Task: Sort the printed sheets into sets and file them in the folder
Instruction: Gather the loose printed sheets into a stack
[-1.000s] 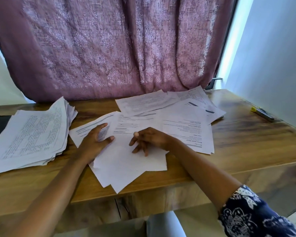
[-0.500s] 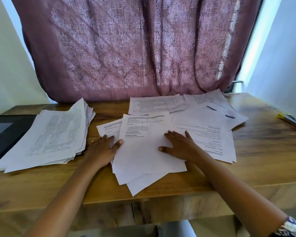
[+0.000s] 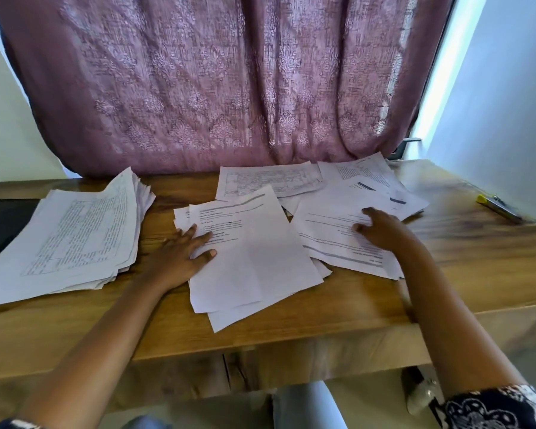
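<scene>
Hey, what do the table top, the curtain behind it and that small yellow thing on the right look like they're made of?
Table top: wood or wood-look veneer; brown grain streaks, slight sheen.
Curtain: woven cloth, mauve with a paler repeated motif; it hangs in soft folds.
Yellow thing: likely plastic with a grey metal-looking part; too small to be sure.

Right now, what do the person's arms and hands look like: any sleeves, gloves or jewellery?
Both forearms are bare. The right sleeve is dark navy with a white floral print; a sliver of the left sleeve, similarly dark, shows at the frame's bottom edge. Neither left hand nor right hand shows gloves, rings or a watch.
</scene>
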Demonstrator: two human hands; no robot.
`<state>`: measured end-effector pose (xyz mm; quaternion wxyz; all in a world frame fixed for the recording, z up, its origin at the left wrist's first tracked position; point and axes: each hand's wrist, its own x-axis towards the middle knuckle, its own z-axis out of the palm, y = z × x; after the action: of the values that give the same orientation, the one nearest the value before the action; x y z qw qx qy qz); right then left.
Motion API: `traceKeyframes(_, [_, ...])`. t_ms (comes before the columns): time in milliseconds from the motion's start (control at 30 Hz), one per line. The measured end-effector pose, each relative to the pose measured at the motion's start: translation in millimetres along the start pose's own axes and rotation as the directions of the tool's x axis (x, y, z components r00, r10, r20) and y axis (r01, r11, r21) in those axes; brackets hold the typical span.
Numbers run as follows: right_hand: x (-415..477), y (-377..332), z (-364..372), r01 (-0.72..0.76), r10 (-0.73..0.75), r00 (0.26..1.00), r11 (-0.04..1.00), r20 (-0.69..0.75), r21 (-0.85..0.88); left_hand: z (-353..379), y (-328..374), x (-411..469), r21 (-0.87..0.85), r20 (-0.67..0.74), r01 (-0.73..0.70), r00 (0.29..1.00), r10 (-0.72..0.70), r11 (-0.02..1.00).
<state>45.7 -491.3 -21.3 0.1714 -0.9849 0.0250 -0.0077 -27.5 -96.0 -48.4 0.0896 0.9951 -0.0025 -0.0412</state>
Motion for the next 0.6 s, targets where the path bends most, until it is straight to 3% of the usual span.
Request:
traceKeyframes(100, [14.9,23.3,-6.2,-0.215,0.222,0.968,0.974,-0.119,0.074,-0.4,2.2,-1.2,0.028,0.010,0.001,1.000,-0.001,1.000])
traceKeyframes(233, [27.1,25.3,-2.5,-0.287,0.317,0.942,0.929,-0.106,0.232,0.2,3.4,-1.3,0.048,0.017,-0.002,1.000,0.001,0.999])
traceKeyframes(300, [32.4,21.2,-4.9,-0.308,0.385,0.917,0.848,-0.104,0.431,0.0,4.3,-1.7,0.056,0.019,-0.001,1.000,0.000,0.998])
traceKeyframes(400, [33.3,26.1,-9.4,-0.393,0.577,0.809,0.672,-0.110,0.627,0.0,4.8,-2.6,0.063,0.023,-0.005,1.000,0.004,0.998])
traceKeyframes(433, [34.2,30.8,-9.6,-0.403,0.608,0.786,0.641,-0.111,0.653,0.2,4.2,-2.3,0.065,0.021,-0.007,1.000,0.006,0.998])
traceKeyframes(500, [37.1,39.8,-10.3,-0.360,0.583,0.808,0.596,-0.080,0.718,0.7,2.7,-0.8,0.070,0.015,-0.012,1.000,0.011,0.998])
traceKeyframes(600, [52.2,52.1,-19.6,-0.417,0.568,0.823,0.610,-0.004,0.674,3.8,-0.9,2.2,0.065,0.010,-0.013,1.000,0.013,0.998])
